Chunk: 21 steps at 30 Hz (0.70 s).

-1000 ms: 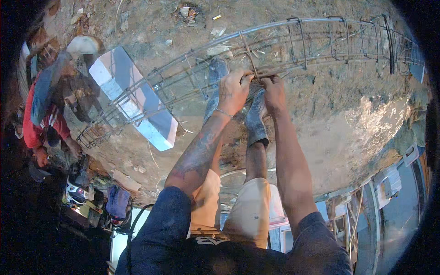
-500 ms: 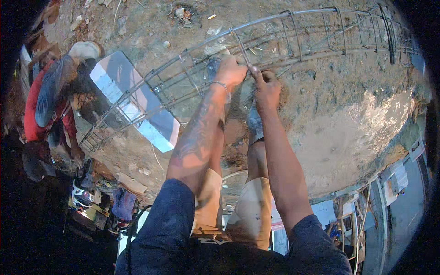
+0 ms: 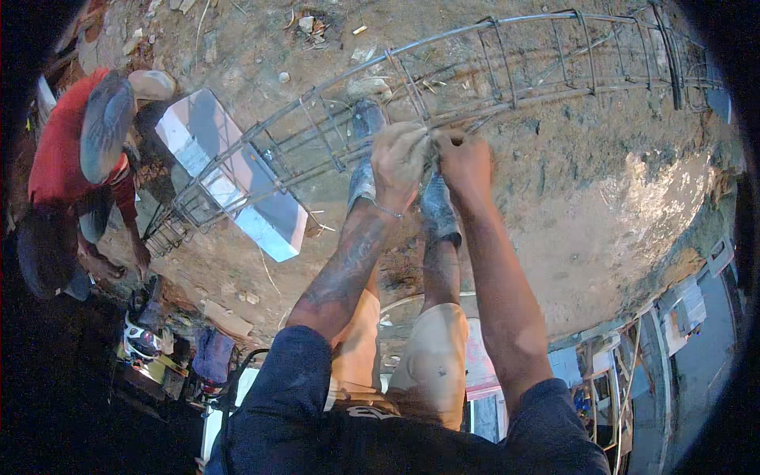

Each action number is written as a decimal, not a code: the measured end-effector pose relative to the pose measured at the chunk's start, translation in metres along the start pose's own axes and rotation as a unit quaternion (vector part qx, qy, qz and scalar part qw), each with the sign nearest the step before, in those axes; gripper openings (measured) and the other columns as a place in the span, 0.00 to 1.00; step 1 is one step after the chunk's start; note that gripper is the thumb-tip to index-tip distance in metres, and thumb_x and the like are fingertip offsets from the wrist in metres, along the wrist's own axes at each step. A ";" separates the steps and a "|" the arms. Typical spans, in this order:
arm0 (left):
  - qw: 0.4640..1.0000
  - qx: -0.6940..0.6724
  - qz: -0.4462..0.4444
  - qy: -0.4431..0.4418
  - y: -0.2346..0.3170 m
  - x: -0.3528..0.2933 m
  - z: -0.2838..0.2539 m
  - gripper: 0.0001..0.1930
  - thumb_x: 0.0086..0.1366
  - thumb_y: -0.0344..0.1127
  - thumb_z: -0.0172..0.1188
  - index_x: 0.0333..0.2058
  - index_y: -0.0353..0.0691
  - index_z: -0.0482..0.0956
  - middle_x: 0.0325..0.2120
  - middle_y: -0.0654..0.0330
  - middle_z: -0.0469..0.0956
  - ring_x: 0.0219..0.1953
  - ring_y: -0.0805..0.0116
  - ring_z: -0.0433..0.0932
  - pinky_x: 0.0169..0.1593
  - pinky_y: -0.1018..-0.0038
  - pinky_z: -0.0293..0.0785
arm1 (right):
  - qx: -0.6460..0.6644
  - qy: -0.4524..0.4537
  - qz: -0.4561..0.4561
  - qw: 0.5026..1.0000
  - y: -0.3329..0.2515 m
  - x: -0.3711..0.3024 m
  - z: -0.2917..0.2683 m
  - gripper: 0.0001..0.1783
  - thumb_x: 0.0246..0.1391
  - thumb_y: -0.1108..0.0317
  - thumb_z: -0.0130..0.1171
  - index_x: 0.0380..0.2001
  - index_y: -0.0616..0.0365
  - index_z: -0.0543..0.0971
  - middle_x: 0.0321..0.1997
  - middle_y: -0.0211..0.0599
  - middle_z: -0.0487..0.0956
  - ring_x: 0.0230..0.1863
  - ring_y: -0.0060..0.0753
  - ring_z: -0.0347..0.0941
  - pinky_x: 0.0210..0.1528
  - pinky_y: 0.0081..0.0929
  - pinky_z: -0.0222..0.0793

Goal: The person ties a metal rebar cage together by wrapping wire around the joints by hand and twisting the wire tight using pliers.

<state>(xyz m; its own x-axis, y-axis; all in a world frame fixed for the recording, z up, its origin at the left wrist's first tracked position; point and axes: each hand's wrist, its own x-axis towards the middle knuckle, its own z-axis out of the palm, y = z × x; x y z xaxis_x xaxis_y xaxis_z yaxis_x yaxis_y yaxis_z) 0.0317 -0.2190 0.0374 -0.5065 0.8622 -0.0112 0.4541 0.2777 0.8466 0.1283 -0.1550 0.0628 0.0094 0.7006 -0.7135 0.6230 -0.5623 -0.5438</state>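
Note:
A long cage of steel rebar [image 3: 443, 36] with square stirrups curves across the ground in front of me. My left hand [image 3: 400, 162] is closed, its fingers bunched at the cage's near bar, where a stirrup [image 3: 408, 85] comes down. Right beside it my right hand [image 3: 465, 165] is closed too, thumb and fingertips pinched together at the same corner. The two hands nearly touch. Whatever lies between their fingertips is too small and covered to make out. My shoes [image 3: 366, 123] stand beneath the cage.
A long pale block [image 3: 273, 237] lies under the cage's left part. A co-worker in a red shirt [image 3: 67, 162] bends at the cage's left end, hands low. Dark rods [image 3: 673, 67] hang across the right end. A motorbike [image 3: 144, 340] stands at lower left.
My left hand has come down from the stirrup's side to the near bar, and my right hand has shifted slightly lower. The co-worker has moved and now leans with hands lower.

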 end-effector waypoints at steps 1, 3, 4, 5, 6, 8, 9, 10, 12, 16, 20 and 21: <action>1.000 -0.005 0.003 -0.010 0.002 -0.001 -0.003 0.08 0.52 0.27 0.63 0.33 0.39 0.81 0.35 0.54 0.78 0.41 0.57 0.76 0.43 0.68 0.73 | 0.001 -0.002 -0.001 1.000 -0.004 -0.005 -0.003 0.12 0.48 0.65 0.58 0.29 0.62 0.82 0.24 0.50 0.79 0.23 0.40 0.76 0.30 0.31 0.70; 0.999 0.000 0.038 -0.013 -0.001 0.005 -0.006 0.11 0.48 0.27 0.65 0.33 0.38 0.80 0.34 0.55 0.78 0.40 0.55 0.76 0.44 0.66 0.72 | 0.117 -0.092 0.044 0.988 -0.013 -0.013 -0.012 0.11 0.48 0.67 0.57 0.30 0.65 0.82 0.25 0.45 0.80 0.23 0.33 0.75 0.30 0.28 0.70; 0.997 0.003 0.073 -0.017 -0.001 0.007 -0.008 0.14 0.45 0.27 0.67 0.34 0.38 0.79 0.34 0.56 0.77 0.40 0.53 0.75 0.45 0.64 0.71 | 0.114 -0.092 0.042 0.988 -0.014 -0.011 -0.015 0.11 0.48 0.67 0.57 0.30 0.65 0.82 0.25 0.45 0.80 0.23 0.33 0.75 0.30 0.28 0.70; 0.997 0.001 0.073 -0.014 0.000 0.008 -0.010 0.14 0.45 0.27 0.67 0.34 0.38 0.79 0.34 0.56 0.77 0.40 0.53 0.75 0.45 0.64 0.71 | 0.175 -0.119 0.106 0.972 -0.015 -0.007 -0.018 0.11 0.48 0.68 0.57 0.30 0.66 0.81 0.25 0.43 0.80 0.23 0.31 0.75 0.30 0.27 0.70; 0.998 -0.009 0.057 -0.040 0.002 0.009 -0.007 0.15 0.44 0.25 0.65 0.35 0.39 0.79 0.35 0.55 0.77 0.41 0.54 0.74 0.46 0.65 0.70 | 0.233 -0.140 0.169 0.947 -0.023 -0.003 -0.024 0.11 0.48 0.69 0.57 0.29 0.68 0.81 0.25 0.42 0.80 0.24 0.29 0.75 0.30 0.27 0.71; 0.997 -0.029 0.044 -0.064 0.004 0.013 -0.003 0.17 0.43 0.24 0.62 0.36 0.40 0.80 0.35 0.55 0.76 0.43 0.55 0.73 0.47 0.66 0.70 | 0.191 -0.136 0.148 0.961 -0.040 -0.009 -0.033 0.12 0.50 0.67 0.57 0.30 0.67 0.80 0.26 0.38 0.79 0.24 0.27 0.74 0.28 0.26 0.69; 0.993 0.020 0.051 -0.101 0.002 0.015 -0.003 0.16 0.42 0.24 0.61 0.35 0.40 0.79 0.35 0.54 0.76 0.42 0.55 0.73 0.47 0.65 0.69 | 0.150 -0.136 0.129 0.971 -0.054 -0.013 -0.036 0.13 0.52 0.65 0.56 0.31 0.67 0.79 0.27 0.34 0.78 0.24 0.26 0.72 0.26 0.24 0.68; 0.987 0.062 0.058 -0.138 0.006 0.018 0.003 0.15 0.41 0.24 0.60 0.33 0.39 0.78 0.35 0.54 0.76 0.41 0.55 0.73 0.46 0.65 0.69 | 0.042 -0.127 0.073 0.988 -0.052 -0.007 -0.032 0.14 0.50 0.64 0.58 0.30 0.68 0.79 0.27 0.38 0.79 0.27 0.30 0.75 0.29 0.28 0.70; 0.985 0.071 0.028 -0.155 0.013 0.022 -0.002 0.13 0.43 0.24 0.59 0.31 0.39 0.77 0.34 0.54 0.76 0.41 0.54 0.73 0.45 0.65 0.69 | -0.044 -0.145 -0.003 0.988 -0.062 -0.010 -0.033 0.16 0.49 0.62 0.59 0.31 0.68 0.79 0.28 0.44 0.80 0.29 0.32 0.76 0.34 0.31 0.71; 0.992 0.045 -0.003 -0.119 0.004 0.024 -0.012 0.03 0.54 0.30 0.58 0.27 0.38 0.78 0.29 0.54 0.77 0.37 0.52 0.74 0.44 0.61 0.68 | -0.077 -0.142 -0.015 0.987 -0.087 -0.002 -0.054 0.18 0.48 0.60 0.60 0.37 0.63 0.80 0.29 0.47 0.81 0.31 0.30 0.77 0.37 0.30 0.70; 0.995 0.046 -0.031 -0.084 0.012 0.025 -0.006 0.04 0.58 0.30 0.58 0.28 0.38 0.79 0.30 0.54 0.79 0.36 0.54 0.76 0.43 0.63 0.70 | -0.212 0.201 -0.235 0.927 -0.067 0.091 -0.194 0.18 0.50 0.60 0.59 0.41 0.57 0.80 0.34 0.46 0.81 0.36 0.37 0.78 0.40 0.29 0.71; 0.996 0.036 -0.030 -0.081 0.008 0.023 -0.001 0.04 0.58 0.30 0.58 0.28 0.38 0.79 0.30 0.54 0.79 0.36 0.54 0.76 0.43 0.63 0.70 | -0.294 0.268 -0.235 0.887 -0.061 0.118 -0.232 0.20 0.49 0.60 0.60 0.44 0.59 0.78 0.38 0.47 0.80 0.39 0.42 0.77 0.43 0.34 0.71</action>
<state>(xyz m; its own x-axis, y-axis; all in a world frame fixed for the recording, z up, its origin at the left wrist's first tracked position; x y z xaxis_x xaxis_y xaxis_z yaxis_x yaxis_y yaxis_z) 0.0226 -0.1976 0.0445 -0.4125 0.8982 -0.1520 0.4800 0.3561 0.8018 0.2732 0.0639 0.1139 -0.0871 0.9937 -0.0708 0.9556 0.0633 -0.2879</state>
